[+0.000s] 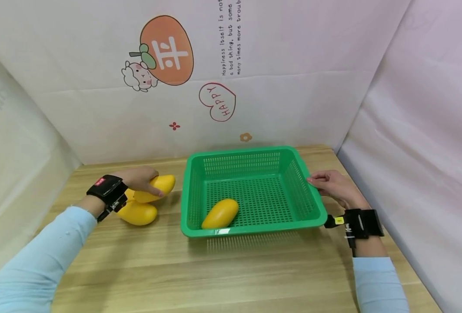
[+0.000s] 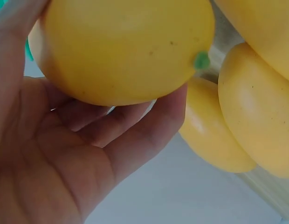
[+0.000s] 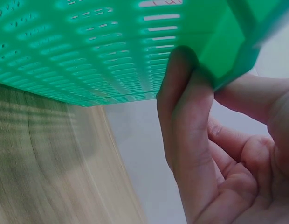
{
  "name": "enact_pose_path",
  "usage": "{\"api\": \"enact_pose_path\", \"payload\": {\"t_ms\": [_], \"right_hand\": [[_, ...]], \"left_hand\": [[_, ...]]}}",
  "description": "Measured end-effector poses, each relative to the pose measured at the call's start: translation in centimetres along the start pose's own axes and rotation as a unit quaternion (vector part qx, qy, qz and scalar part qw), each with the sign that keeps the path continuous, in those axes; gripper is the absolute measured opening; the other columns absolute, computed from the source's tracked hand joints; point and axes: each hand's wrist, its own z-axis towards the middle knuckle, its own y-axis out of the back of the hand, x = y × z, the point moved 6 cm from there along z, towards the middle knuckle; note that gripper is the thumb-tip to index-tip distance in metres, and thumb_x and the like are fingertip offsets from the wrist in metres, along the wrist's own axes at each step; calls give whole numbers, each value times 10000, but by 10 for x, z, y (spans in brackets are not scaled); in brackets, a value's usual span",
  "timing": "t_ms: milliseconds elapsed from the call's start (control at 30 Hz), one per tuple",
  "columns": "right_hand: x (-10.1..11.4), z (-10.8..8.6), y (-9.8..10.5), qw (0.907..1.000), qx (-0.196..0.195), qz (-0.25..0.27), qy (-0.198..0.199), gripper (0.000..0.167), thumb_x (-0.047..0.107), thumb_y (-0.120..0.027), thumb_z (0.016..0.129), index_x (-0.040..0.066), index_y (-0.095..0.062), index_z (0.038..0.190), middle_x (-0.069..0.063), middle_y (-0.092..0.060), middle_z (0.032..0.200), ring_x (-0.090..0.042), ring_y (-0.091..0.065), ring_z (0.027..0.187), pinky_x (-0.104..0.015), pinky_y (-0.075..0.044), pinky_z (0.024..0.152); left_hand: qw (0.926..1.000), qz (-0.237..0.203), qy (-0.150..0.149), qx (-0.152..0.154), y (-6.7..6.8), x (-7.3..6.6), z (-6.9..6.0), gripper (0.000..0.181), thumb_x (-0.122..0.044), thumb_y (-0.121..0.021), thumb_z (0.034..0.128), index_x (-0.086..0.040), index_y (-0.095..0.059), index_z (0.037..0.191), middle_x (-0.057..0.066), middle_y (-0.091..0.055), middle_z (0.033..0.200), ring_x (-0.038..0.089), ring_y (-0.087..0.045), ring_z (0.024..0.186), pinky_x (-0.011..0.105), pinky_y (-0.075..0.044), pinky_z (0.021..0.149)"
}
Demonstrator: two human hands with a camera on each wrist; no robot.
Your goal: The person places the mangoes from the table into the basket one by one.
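A yellow mango (image 1: pixel 167 183) is held in my left hand (image 1: pixel 141 177), to the left of the basket. In the left wrist view the fingers curl around this mango (image 2: pixel 130 51), whose green stem spot shows. More mangoes (image 1: pixel 137 213) lie close under and beside that hand, partly hidden by it. The green plastic basket (image 1: pixel 254 226) has slotted walls, and one mango (image 1: pixel 221 214) lies in its front left corner. My right hand (image 1: pixel 332 186) pinches the basket's right rim. Thumb and fingers (image 3: pixel 193 121) grip that rim from both sides in the right wrist view.
The wooden table (image 1: pixel 215 278) extends in front of the basket. A white printed cloth (image 1: pixel 285 100) rises behind the table's back edge, and more pale cloth (image 1: pixel 422 152) hangs at either side. Each wrist wears a black strap with a camera.
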Motion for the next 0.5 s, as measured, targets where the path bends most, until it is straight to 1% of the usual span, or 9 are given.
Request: {"api": "enact_pose_path", "payload": {"t_ms": [167, 400, 500], "right_hand": [[2, -1, 1, 10000, -25, -46, 34, 503, 328, -582, 1015, -70, -534, 1318, 77, -663, 1024, -13, -643, 898, -229, -554, 817], [0, -1, 3, 9999, -27, -7, 99, 493, 328, -586, 1013, -70, -544, 1299, 83, -666, 1001, -41, -655, 884, -237, -556, 814], [0, -1, 2, 9999, -15, 39, 113, 489, 326, -589, 1012, -70, -545, 1295, 90, -667, 994, -38, -657, 882, -236, -558, 812]], "left_hand": [[9998, -138, -96, -61, 3, -3, -4, 429, -476, -719, 883, -79, -558, 866, -8, -440, 731, 142, -439, 677, 283, -343, 635], [9989, -377, -257, -113, 8, -9, -9, 420, -470, -708, 894, -68, -590, 931, 4, -504, 784, 147, -474, 728, 289, -380, 672], [9981, -432, -397, -178, 9, -12, -9, 405, -449, -708, 900, -62, -594, 935, 6, -513, 788, 148, -476, 733, 292, -386, 680]]}}
